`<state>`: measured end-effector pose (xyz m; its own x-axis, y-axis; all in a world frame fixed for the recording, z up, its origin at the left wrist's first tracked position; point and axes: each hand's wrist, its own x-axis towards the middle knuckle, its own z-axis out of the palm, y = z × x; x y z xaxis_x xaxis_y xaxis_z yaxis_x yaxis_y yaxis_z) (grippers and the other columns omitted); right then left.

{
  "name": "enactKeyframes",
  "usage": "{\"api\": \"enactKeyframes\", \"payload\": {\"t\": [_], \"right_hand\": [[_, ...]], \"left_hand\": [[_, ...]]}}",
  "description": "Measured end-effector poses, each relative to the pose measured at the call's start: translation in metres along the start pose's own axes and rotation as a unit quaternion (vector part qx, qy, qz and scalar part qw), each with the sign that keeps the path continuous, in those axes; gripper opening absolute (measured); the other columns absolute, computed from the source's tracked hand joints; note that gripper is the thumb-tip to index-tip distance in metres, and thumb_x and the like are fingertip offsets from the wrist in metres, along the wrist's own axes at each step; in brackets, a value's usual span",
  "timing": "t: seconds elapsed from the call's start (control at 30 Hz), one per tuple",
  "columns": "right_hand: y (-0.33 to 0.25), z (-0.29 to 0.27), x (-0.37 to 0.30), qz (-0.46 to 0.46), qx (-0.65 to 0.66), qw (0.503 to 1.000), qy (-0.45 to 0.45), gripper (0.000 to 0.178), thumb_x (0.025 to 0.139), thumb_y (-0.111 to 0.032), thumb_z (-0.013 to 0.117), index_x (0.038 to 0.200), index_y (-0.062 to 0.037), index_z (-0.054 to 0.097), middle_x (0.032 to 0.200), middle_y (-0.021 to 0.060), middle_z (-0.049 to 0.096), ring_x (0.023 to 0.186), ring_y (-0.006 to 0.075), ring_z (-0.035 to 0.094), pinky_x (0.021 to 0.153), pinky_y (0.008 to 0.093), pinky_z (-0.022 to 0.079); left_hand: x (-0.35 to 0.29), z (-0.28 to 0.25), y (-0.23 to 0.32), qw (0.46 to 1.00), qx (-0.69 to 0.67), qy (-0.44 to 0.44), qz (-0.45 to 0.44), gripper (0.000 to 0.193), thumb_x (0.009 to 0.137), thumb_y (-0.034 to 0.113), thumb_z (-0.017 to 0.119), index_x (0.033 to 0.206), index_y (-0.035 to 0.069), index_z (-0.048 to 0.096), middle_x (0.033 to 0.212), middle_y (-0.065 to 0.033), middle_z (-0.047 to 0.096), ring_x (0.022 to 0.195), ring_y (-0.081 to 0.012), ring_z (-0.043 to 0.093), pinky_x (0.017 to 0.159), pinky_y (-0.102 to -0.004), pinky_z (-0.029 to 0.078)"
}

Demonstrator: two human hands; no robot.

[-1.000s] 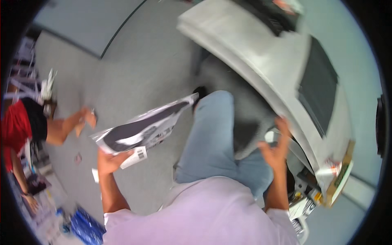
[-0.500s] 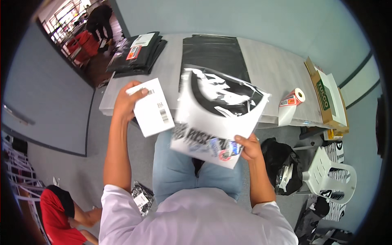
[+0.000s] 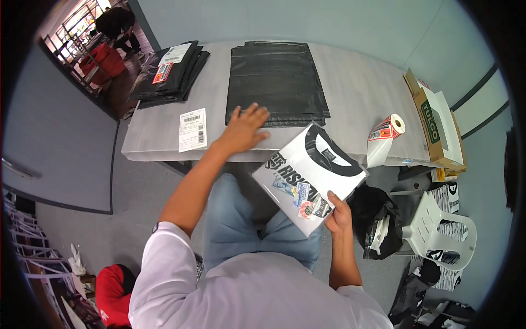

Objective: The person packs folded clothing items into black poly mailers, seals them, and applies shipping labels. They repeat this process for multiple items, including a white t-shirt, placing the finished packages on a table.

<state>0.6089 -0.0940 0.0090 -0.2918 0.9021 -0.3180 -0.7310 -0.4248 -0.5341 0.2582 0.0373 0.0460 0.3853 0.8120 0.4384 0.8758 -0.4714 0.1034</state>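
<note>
In my right hand (image 3: 338, 215) is a folded white T-shirt (image 3: 298, 183) with a black collar and a printed front, inside a clear plastic bag. The thumb lies over its lower right corner, and the bag tilts just off the table's front edge. My left hand (image 3: 245, 129), fingers spread and holding nothing, is over the near left corner of a stack of black plastic mailing bags (image 3: 276, 82); whether it touches them I cannot tell. A white shipping label (image 3: 192, 130) lies on the table left of that hand.
Packed black parcels (image 3: 172, 74) sit at the table's (image 3: 356, 71) left end. A roll of orange-red stickers (image 3: 390, 127) and a cardboard box (image 3: 435, 123) stand at the right. Beside me are a black bag (image 3: 378, 219) and a white plastic chair (image 3: 444, 230). A person in red (image 3: 114, 296) is at lower left.
My left hand has let go of the shipping label, now on the table, and moved right to the black mailing bags. The bagged T-shirt has turned and moved slightly down and right.
</note>
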Motion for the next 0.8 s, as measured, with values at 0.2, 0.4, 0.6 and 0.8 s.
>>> {"api": "enactKeyframes", "payload": {"t": [0.2, 0.4, 0.6, 0.8], "right_hand": [[-0.024, -0.007, -0.051, -0.035, -0.014, 0.999, -0.001, 0.051, 0.089, -0.002, 0.062, 0.138, 0.0025, 0.046, 0.129, 0.0180, 0.060, 0.118, 0.0316, 0.060, 0.102, 0.0446, 0.049], [-0.008, -0.009, -0.054, 0.006, 0.027, 0.999, -0.043, 0.049, 0.094, -0.007, 0.057, 0.139, 0.0052, 0.043, 0.132, 0.0214, 0.058, 0.118, 0.0332, 0.060, 0.103, 0.0470, 0.048], [0.008, 0.013, -0.045, 0.056, 0.045, 0.994, -0.077, 0.050, 0.095, -0.006, 0.055, 0.141, 0.0046, 0.040, 0.135, 0.0223, 0.055, 0.122, 0.0350, 0.058, 0.104, 0.0481, 0.047], [0.016, 0.026, -0.036, 0.073, 0.040, 0.992, -0.095, 0.050, 0.094, -0.006, 0.056, 0.140, 0.0067, 0.040, 0.134, 0.0236, 0.055, 0.122, 0.0354, 0.058, 0.105, 0.0481, 0.047]], "left_hand": [[-0.038, 0.005, 0.058, 0.990, -0.043, -0.125, -0.053, 0.053, 0.095, 0.046, 0.057, 0.132, 0.009, 0.057, 0.142, -0.0089, 0.052, 0.138, -0.0248, 0.041, 0.114, -0.0662, 0.013], [-0.016, -0.015, 0.019, 0.987, -0.144, -0.020, -0.067, 0.025, 0.084, 0.022, 0.072, 0.103, 0.007, 0.069, 0.105, -0.0079, 0.066, 0.101, -0.0288, 0.057, 0.089, -0.0434, 0.042], [-0.012, 0.000, -0.017, 0.947, -0.292, -0.080, -0.106, 0.014, 0.083, 0.018, 0.073, 0.086, 0.005, 0.072, 0.089, -0.0079, 0.068, 0.091, -0.0268, 0.059, 0.087, -0.0375, 0.045], [-0.010, -0.009, -0.018, 0.950, -0.285, -0.024, -0.123, 0.014, 0.086, 0.019, 0.071, 0.086, 0.005, 0.071, 0.089, -0.0069, 0.068, 0.090, -0.0271, 0.060, 0.083, -0.0378, 0.047]]}}
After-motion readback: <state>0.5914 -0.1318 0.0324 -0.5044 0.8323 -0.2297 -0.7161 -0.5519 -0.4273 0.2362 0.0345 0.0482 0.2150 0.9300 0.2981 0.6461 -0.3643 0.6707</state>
